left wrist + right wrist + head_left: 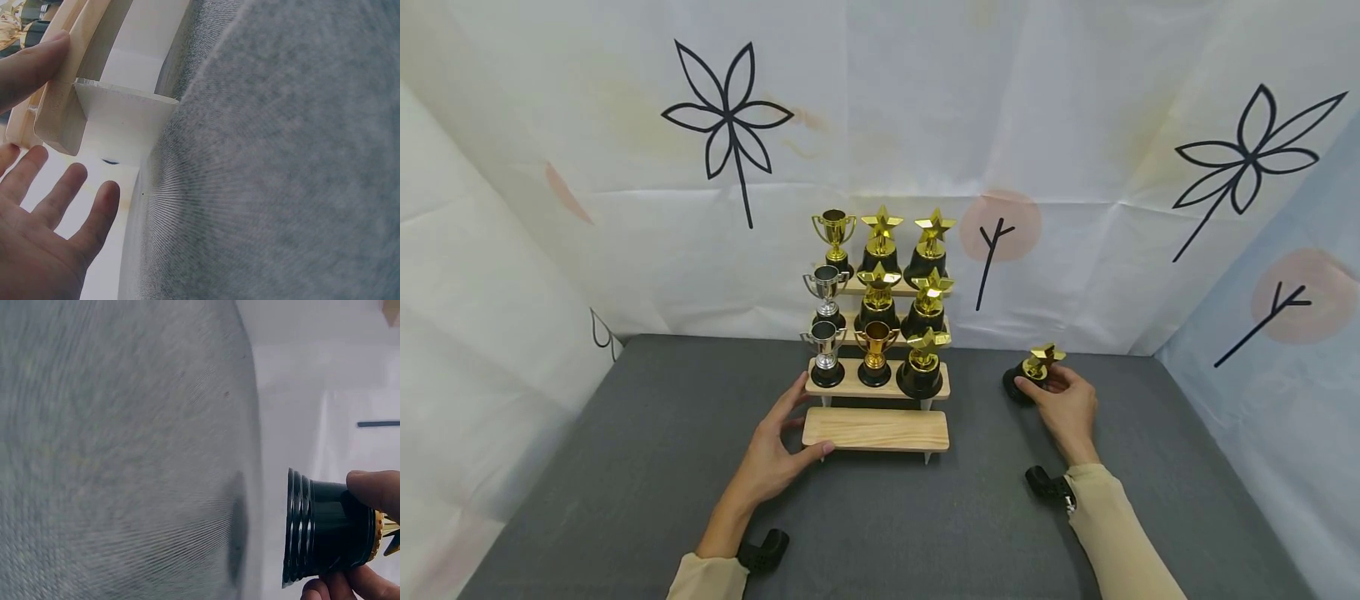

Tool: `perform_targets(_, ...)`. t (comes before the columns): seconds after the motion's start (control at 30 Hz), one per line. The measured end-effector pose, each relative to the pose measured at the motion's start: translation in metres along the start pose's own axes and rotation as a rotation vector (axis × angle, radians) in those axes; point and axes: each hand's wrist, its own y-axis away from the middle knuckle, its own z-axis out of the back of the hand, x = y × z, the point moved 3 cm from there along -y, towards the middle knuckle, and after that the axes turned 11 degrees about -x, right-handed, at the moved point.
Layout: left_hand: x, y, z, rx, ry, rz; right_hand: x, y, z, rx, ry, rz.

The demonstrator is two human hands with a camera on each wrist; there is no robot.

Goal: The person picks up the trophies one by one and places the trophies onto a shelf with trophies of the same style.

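Note:
My right hand [1066, 410] pinches a gold star trophy [1033, 375] by its round black base [331, 525], thumb on one side and fingers on the other. In the right wrist view the base hangs a little off the grey table, its shadow beside it. My left hand [769, 465] rests at the left side of a tiered wooden stand [876, 430], thumb on the lowest board's front edge and fingers spread, fairly straight. Gold star trophies [922, 367], silver cups [825, 348], a bronze-toned cup [876, 346] and a gold cup [834, 233] stand on the upper tiers.
The dark grey table [647, 467] ends at a white cloth backdrop [880, 100] with leaf drawings close behind the stand. White cloth also hangs at the left, pale blue cloth at the right. White supports [128, 119] hold the boards above the table.

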Motion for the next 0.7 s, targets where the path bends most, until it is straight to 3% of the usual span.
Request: perform_targets(0.7,0.000,0.000,0.001,0.007,0.005,0.002,0.059,0.047,0.021,0.052,-0.027,0.178)
